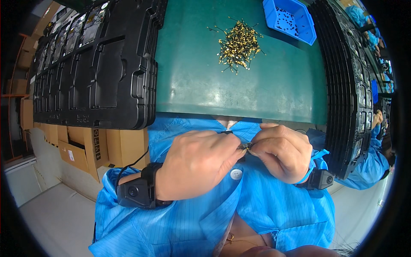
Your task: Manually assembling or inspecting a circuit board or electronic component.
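Close against our chest, near the counter (239, 90) edge, we pinched one tiny gold-and-black part (248, 146) between both hands: left hand (199, 165) and right hand (280, 152) were each closed on it, fingertips meeting, probably for steady fine work. Farther off lay one loose pile of gold parts (239, 45), too many to count, one blue bin (291, 19), and two stacks of black trays (98, 68)
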{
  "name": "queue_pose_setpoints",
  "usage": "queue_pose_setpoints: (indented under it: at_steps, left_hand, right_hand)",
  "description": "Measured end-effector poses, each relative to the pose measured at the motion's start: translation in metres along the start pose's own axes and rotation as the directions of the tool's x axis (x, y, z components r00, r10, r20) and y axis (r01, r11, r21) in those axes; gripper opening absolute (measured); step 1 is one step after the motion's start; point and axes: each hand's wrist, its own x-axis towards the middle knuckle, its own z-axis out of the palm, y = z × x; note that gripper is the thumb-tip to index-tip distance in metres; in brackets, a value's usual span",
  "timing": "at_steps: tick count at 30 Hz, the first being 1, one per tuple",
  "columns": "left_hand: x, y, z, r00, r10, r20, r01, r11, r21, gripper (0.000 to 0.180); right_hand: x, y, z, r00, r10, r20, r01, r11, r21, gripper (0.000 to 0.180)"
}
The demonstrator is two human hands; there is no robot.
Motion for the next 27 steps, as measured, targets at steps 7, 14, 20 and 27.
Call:
queue_pose_setpoints:
  at_steps: [7,14,20,27]
  left_hand:
    - [-0.0013,-0.0001,-0.0006,1.0,0.007,0.005,-0.007,1.0,0.018,0.019]
    - [-0.0011,0.0003,-0.0012,1.0,0.007,-0.001,-0.007,1.0,0.022,0.018]
    - [-0.0002,0.003,-0.0048,0.999,-0.013,0.043,0.014,1.0,-0.017,0.012]
    - [-0.0014,0.0031,-0.0031,0.999,-0.013,0.037,0.014,1.0,-0.021,0.013]
  right_hand:
    - [0.0004,-0.0012,0.0003,1.0,0.0,0.002,0.0,1.0,0.004,0.017]
    - [0.0012,-0.0013,0.0004,1.0,-0.002,0.004,0.002,1.0,-0.003,0.018]
    - [-0.0003,0.0003,0.0,1.0,-0.004,0.016,0.003,1.0,0.025,0.019]
    - [-0.0026,0.0004,-0.0002,1.0,0.004,0.016,-0.004,0.999,0.052,0.021]
